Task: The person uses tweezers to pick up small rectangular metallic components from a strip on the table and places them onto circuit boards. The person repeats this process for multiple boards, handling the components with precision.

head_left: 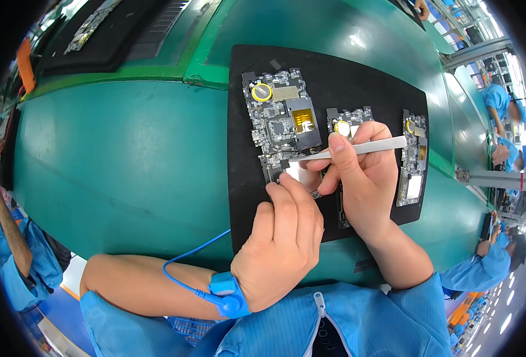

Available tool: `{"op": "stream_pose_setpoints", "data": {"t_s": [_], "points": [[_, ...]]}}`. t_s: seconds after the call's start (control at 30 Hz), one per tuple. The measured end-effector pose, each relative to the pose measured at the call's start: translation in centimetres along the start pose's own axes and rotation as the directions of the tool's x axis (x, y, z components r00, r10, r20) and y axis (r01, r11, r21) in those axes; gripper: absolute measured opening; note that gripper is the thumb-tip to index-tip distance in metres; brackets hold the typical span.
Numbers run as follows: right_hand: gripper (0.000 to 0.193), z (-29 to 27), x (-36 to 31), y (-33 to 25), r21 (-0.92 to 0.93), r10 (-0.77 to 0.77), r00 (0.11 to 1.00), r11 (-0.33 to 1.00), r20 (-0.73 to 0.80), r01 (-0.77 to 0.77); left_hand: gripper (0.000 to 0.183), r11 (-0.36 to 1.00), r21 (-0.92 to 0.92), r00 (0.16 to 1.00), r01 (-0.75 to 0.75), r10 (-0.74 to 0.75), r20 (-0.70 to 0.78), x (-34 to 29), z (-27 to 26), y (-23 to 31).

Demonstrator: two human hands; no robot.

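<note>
My right hand is closed around a pair of metal tweezers, whose tips point left and meet the lower part of the nearest circuit board. That board carries a round coin cell with a yellow rim, an amber-taped patch and a silvery square. Against the board's lower left edge rest the bent fingers of my left hand; whether they pinch anything small is hidden. A blue wrist strap with a cord circles my left wrist. Behind my right hand, a second board is partly covered.
The boards lie on a black mat over a green bench. At the mat's right side lies a third board. Another black mat with a board is at the far left. People in blue work on both sides.
</note>
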State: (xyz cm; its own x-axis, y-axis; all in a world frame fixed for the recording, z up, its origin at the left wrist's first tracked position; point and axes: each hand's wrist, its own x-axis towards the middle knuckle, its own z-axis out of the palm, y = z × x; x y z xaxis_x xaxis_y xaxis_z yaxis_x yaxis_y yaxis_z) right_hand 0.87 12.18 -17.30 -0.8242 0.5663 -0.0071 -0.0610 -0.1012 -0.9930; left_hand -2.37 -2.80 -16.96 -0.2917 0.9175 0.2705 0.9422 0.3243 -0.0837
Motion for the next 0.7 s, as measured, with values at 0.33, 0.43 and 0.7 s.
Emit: {"op": "stream_pose_setpoints", "data": {"t_s": [0.33, 0.43, 0.7], "points": [[0.021, 0.2, -0.7, 0.6, -0.222, -0.155, 0.988, 0.963, 0.016, 0.155, 0.05, 0.982, -0.186, 0.999, 0.043, -0.04, 0.021, 1.1, 0.5, -1.7], [0.022, -0.1, -0.9, 1.2, -0.278, -0.297, 0.952, 0.91, 0.081, 0.307, 0.049, 0.978, -0.205, 0.997, 0.043, -0.028, 0.078, 1.1, -0.4, -2.0], [0.024, -0.5, -0.9, 1.9, -0.207, -0.375, 0.909, 0.889, 0.181, 0.408, 0.041, 0.993, 0.024, 0.989, -0.113, 0.11, 0.097, -0.5, -0.6, -0.6]]}}
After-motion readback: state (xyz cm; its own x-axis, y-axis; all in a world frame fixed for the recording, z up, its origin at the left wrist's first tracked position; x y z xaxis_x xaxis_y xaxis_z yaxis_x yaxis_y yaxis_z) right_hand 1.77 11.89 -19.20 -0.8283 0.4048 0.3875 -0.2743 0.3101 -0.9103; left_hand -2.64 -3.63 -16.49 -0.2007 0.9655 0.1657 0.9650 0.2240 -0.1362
